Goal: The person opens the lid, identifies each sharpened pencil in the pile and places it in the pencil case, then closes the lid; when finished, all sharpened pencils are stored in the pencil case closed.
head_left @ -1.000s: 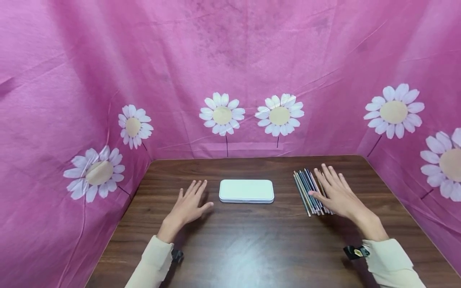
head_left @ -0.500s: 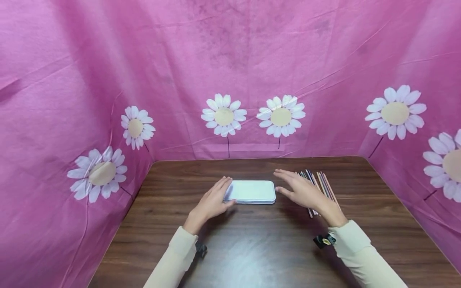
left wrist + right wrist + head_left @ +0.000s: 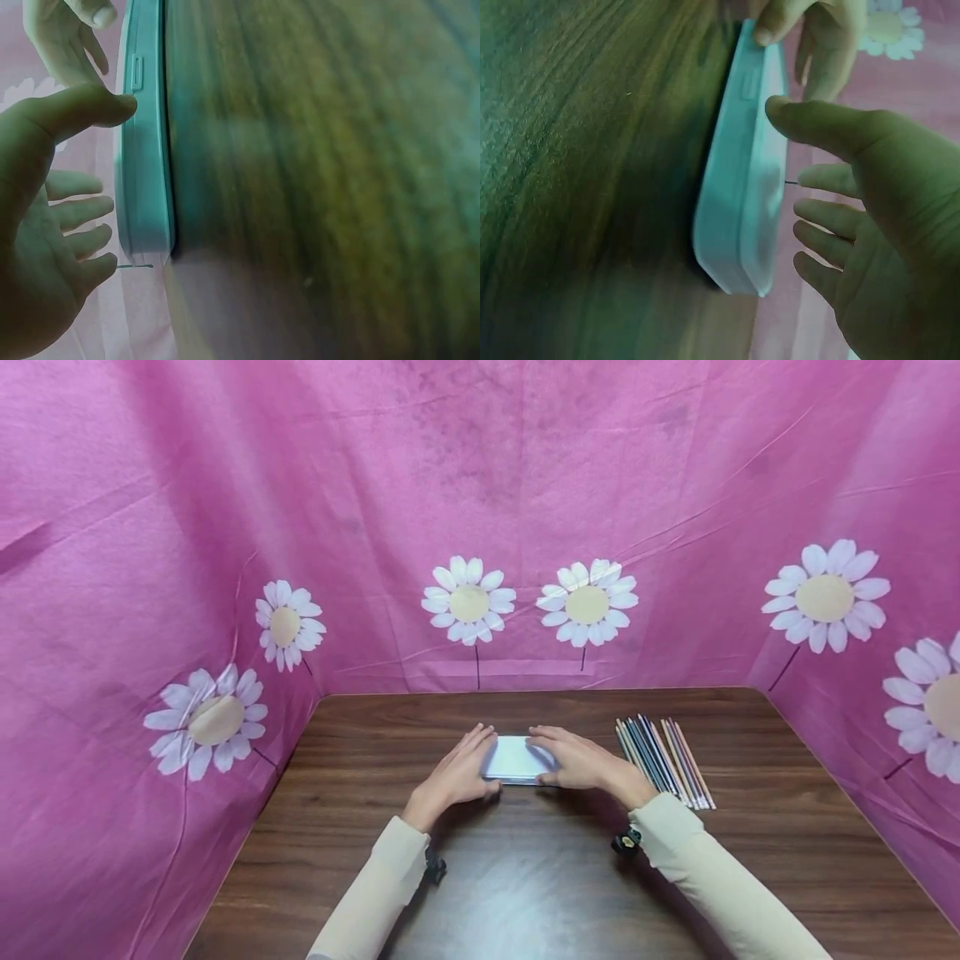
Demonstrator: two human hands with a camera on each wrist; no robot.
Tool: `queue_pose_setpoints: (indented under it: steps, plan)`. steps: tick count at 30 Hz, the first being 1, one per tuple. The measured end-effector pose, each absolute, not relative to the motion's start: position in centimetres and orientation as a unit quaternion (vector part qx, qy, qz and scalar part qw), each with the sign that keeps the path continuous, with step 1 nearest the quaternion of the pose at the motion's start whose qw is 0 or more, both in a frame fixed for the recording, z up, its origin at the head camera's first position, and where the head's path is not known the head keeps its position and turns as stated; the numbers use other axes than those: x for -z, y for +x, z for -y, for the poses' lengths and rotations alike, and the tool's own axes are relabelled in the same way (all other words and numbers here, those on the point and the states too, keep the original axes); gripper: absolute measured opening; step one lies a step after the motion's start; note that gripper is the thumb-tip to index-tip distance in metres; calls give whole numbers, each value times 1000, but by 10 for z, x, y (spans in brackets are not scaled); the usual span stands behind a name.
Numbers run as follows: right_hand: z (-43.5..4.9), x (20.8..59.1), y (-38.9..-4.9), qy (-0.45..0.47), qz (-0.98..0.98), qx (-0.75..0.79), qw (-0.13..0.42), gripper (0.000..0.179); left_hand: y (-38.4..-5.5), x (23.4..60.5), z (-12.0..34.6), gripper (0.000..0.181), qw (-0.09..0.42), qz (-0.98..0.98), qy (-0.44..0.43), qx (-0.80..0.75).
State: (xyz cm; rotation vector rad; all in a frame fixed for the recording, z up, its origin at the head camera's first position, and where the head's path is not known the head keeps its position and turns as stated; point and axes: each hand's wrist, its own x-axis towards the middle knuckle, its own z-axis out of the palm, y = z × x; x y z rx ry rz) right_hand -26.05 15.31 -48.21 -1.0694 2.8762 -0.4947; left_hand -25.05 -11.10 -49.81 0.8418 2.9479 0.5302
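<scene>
A flat white pencil case [image 3: 516, 758] lies on the table, its lid down and a small latch on its front side. My left hand [image 3: 457, 770] spans its left end, fingers over the back edge and thumb at the front. In the left wrist view the thumb tip [image 3: 124, 109] overlaps the front side near the latch. My right hand [image 3: 581, 762] reaches over the right end the same way. The right wrist view shows its thumb [image 3: 795, 120] at the lid's front edge and its fingers loosely spread beyond the case. Neither hand's fingers close around it.
Several pencils [image 3: 660, 764] lie side by side to the right of the case, near the right forearm. The wooden table [image 3: 360, 735] meets a pink cloth [image 3: 517, 485] with printed daisies at the back and sides.
Both hands have moved inward to the pencil case, the left from its left side and the right from over the pencils. The pencils are now uncovered. The case shows no clear movement.
</scene>
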Motion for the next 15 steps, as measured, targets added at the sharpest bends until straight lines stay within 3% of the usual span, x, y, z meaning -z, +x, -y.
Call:
queue_pose_setpoints:
  steps: [5, 15]
  plan:
    - [-147, 488, -265, -339, -929, 143, 23, 73, -252, 499, 106, 78, 21, -951, 264, -160]
    - [-140, 490, -267, -353, -930, 101, -16, 76, -257, 499, 105, 73, 19, -952, 267, -150]
